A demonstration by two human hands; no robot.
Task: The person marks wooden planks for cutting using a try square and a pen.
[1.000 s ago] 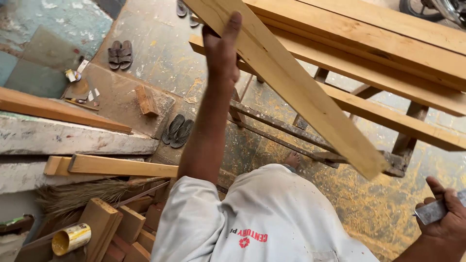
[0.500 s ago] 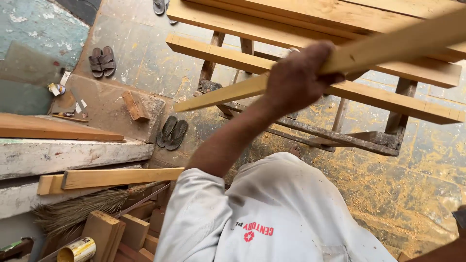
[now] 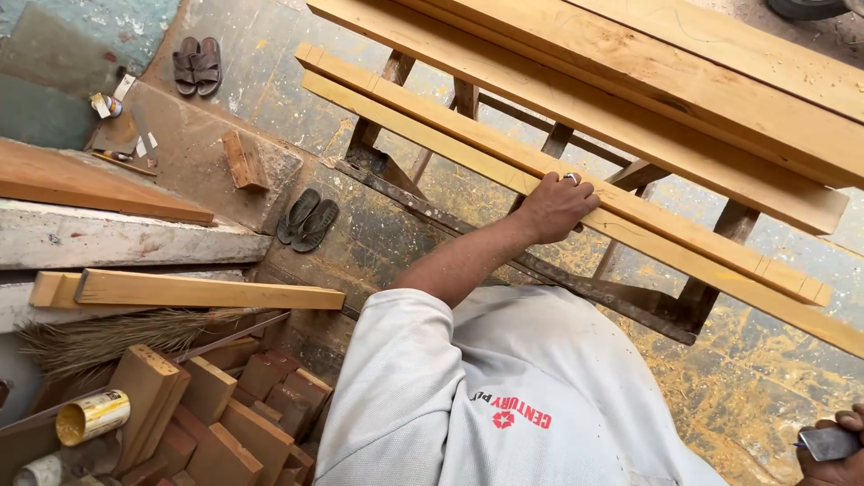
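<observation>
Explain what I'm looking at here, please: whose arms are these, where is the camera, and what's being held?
There is no machine: this is one person working with bare hands, and the single camera sits on their head, looking down past their pale shirt. Their left hand reaches forward and rests on a long pale plank lying along the near edge of a wooden trestle bench, beside other planks stacked there. Their right hand, at the bottom right corner, grips a small flat metal tool; I cannot tell what kind. On the floor to the left lie sandals, a broom, wood offcuts and a yellow tin.
</observation>
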